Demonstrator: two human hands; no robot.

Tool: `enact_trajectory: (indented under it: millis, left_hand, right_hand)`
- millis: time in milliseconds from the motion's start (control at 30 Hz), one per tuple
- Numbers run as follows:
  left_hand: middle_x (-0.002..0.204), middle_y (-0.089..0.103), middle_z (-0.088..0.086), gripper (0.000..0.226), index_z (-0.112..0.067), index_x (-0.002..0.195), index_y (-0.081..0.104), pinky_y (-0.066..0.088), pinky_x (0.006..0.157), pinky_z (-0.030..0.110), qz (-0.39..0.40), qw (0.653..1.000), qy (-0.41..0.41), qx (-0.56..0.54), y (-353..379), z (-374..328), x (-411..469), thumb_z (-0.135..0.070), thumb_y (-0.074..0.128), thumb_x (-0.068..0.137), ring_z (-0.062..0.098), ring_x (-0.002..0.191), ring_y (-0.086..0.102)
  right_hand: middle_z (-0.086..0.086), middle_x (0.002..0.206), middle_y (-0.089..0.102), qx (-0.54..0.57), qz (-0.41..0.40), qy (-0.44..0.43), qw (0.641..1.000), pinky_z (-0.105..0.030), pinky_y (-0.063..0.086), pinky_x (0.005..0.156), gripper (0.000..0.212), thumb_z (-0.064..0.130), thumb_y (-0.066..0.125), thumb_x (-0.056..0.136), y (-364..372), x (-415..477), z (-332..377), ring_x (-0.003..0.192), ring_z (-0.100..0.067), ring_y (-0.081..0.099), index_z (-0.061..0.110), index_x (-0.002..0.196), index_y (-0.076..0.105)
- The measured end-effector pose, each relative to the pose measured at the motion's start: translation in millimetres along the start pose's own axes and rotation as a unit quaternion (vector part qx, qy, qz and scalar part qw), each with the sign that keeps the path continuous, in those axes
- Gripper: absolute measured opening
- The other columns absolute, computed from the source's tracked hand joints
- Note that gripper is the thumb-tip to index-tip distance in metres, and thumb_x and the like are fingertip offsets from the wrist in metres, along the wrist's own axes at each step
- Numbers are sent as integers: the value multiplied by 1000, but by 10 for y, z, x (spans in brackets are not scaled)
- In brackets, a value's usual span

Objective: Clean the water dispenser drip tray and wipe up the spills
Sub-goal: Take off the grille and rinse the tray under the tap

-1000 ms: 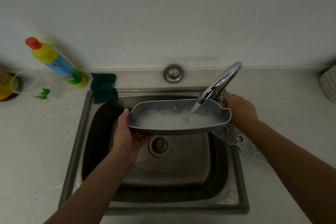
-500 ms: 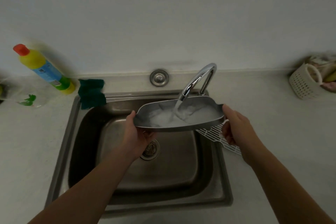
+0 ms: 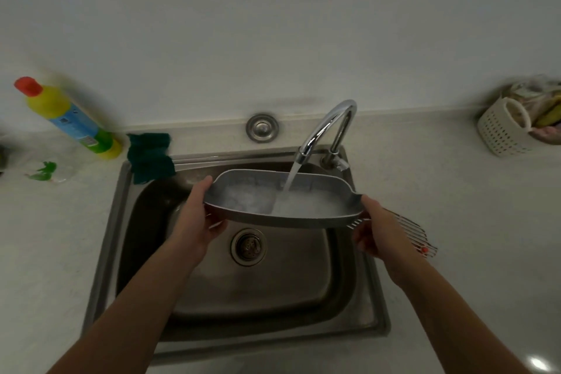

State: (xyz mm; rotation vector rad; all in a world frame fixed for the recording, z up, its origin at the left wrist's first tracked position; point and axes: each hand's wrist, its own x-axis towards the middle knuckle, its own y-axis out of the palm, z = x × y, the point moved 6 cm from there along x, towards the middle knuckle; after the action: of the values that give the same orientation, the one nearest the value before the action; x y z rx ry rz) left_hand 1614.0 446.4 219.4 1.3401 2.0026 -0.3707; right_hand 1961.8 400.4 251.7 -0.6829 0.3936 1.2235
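At the far left a yellow detergent bottle (image 3: 68, 118) stands on the counter, and a green cloth (image 3: 150, 158) hangs over the far left corner of the sink (image 3: 103, 252). Neither is within easy reach while both hands are busy, so letting go to fetch one could tip the load.

The left hand (image 3: 197, 222) clamps the left end of the drip tray (image 3: 282, 200), thumb on the rim and fingers curled underneath. The tray is held over the basin, above the drain (image 3: 248, 247) and roughly level. It is full of foamy water, and the stream (image 3: 293, 174) from the faucet (image 3: 328, 130) falls into its middle.

The main risk, as I judge it, is overflow. The tray looks shallow, and with the water running it will likely brim over at the lower edge. A wet, soapy rim may also slide under the thumbs, and a sudden tilt would send the water sloshing toward the person rather than into the basin.

The right hand (image 3: 379, 231) grips the tray's pointed right tip, thumb on top and fingers curled below. That is a narrow purchase for a heavy, shifting load. Just behind that hand the white grille (image 3: 417, 229) lies across the sink's right rim, where a swing of the tray could knock it onto the counter. A spill over that edge would add to the wiping. The woven basket (image 3: 501, 133) at the far right sits well apart.
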Motion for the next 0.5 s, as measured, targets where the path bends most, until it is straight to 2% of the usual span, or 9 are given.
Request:
enact_trajectory:
  millis: [67, 167, 267, 367, 433, 500]
  left_hand:
    - [117, 75, 7, 47, -26, 115, 71, 52, 77, 37, -21, 999, 27, 27, -161, -113, -81, -58, 69, 80, 26, 112, 69]
    - [118, 73, 7, 48, -27, 115, 71, 52, 80, 37, -21, 996, 63, 52, -337, -261, -206, -60, 64, 81, 27, 110, 68]
    - [122, 70, 12, 37, -23, 118, 70, 55, 84, 39, 5, 995, 88, 47, -447, -309, -262, -49, 58, 95, 29, 113, 68]
    - [121, 71, 10, 27, -21, 120, 71, 59, 85, 38, 17, 994, 101, 36, -495, -234, -225, -31, 52, 105, 27, 114, 69]
    - [120, 72, 10, 29, -17, 125, 69, 60, 83, 36, 5, 996, 88, 11, -495, -132, -165, -27, 51, 104, 26, 111, 70]
    - [108, 78, 7, 27, -14, 115, 73, 61, 75, 33, -7, 998, 50, -48, -457, -2, -103, -25, 52, 100, 21, 100, 74]
  right_hand:
    - [-6, 57, 65, 1, 18, 25, 1000, -29, 46, 55, 50, 51, 41, 104, 164, 95, -14, 52, -18, 58, 10, 97, 67]
    - [-9, 61, 64, 47, 70, 94, 992, -27, 44, 53, 52, 56, 45, 99, 420, 193, -24, 52, -19, 56, 9, 98, 67]
    - [-7, 63, 62, 111, 99, 137, 979, -24, 45, 53, 59, 67, 52, 91, 656, 265, -3, 52, -16, 56, 11, 98, 68]
    - [-4, 59, 63, 85, 76, 88, 990, -28, 47, 57, 53, 67, 54, 92, 737, 365, 130, 54, -16, 58, 16, 100, 67]
    - [-7, 74, 68, 51, 57, 41, 996, -33, 50, 66, 51, 66, 55, 90, 723, 392, 254, 68, -21, 61, 19, 107, 67]
    - [-12, 92, 71, 28, 33, 3, 999, -37, 53, 74, 52, 68, 56, 87, 664, 367, 385, 82, -28, 66, 22, 109, 67]
